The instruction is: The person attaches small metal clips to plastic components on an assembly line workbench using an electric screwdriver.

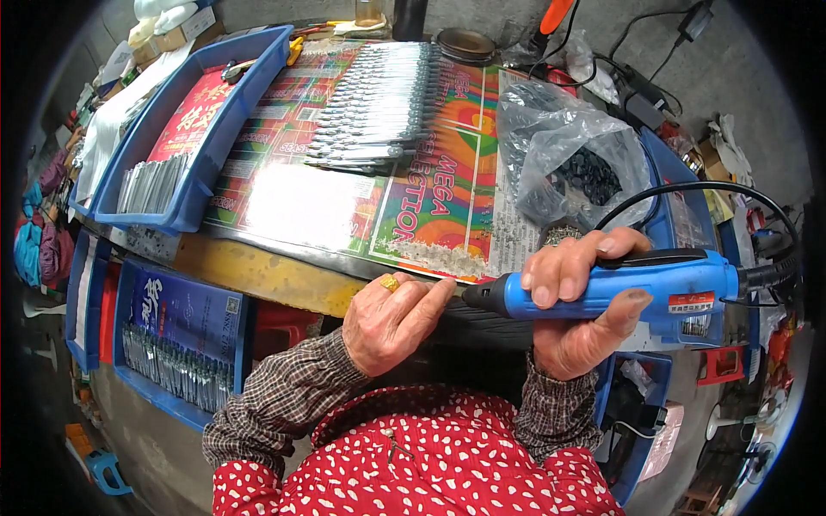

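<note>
Elec driver [641, 284] in R hand [575, 338]

Blue plastic cylindrical power tool [658, 282]: near-level, black nose left, cable right, by yellow-edged counter [258, 277] front.

Across a brightly printed tabletop [267, 277]: slim silvery pens [374, 103] in rows, a long blue plastic tray [237, 120], a clear plastic bag [538, 129].
</note>
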Motion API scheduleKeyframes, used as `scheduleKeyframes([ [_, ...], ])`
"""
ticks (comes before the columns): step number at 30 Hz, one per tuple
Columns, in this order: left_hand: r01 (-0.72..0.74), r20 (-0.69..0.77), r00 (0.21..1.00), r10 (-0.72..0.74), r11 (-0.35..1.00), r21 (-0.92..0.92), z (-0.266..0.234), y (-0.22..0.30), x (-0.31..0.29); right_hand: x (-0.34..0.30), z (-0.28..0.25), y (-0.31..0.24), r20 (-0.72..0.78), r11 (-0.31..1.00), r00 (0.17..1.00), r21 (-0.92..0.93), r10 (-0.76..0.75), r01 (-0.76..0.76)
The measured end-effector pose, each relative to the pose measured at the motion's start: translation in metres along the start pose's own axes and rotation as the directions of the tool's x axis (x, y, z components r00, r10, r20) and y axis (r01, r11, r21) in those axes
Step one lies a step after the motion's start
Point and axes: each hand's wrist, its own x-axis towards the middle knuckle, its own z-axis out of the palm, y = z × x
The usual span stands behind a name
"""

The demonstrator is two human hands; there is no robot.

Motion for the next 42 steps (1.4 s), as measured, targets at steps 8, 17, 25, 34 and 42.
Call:
scheduleKeyframes([
  [8,-0.046,0.019,0.999,0.046,0.998,0.030,0.002,-0.002,-0.003,-0.001,-0.008,-0.005,-0.009,1.000,1.000,0.004,0.025,-0.025],
  [17,-0.095,-0.023,0.995,0.095,0.995,0.004,-0.001,-0.002,-0.002,0.003,-0.027,-0.011,-0.107,0.992,0.994,-0.128,-0.028,0.014],
  [25,-0.099,-0.028,0.995,0.099,0.995,-0.008,-0.002,-0.001,0.000,0.007,-0.039,0.000,-0.157,0.980,0.983,-0.188,-0.094,0.064],
  [34,-0.093,0.004,0.996,0.092,0.996,0.013,-0.001,-0.002,-0.003,0.012,-0.045,0.009,-0.164,0.970,0.976,-0.220,-0.141,0.103],
  [42,-0.074,-0.003,0.997,0.074,0.997,0.026,-0.001,0.000,-0.002,0.013,-0.045,0.013,-0.166,0.951,0.972,-0.287,-0.164,0.111],
])
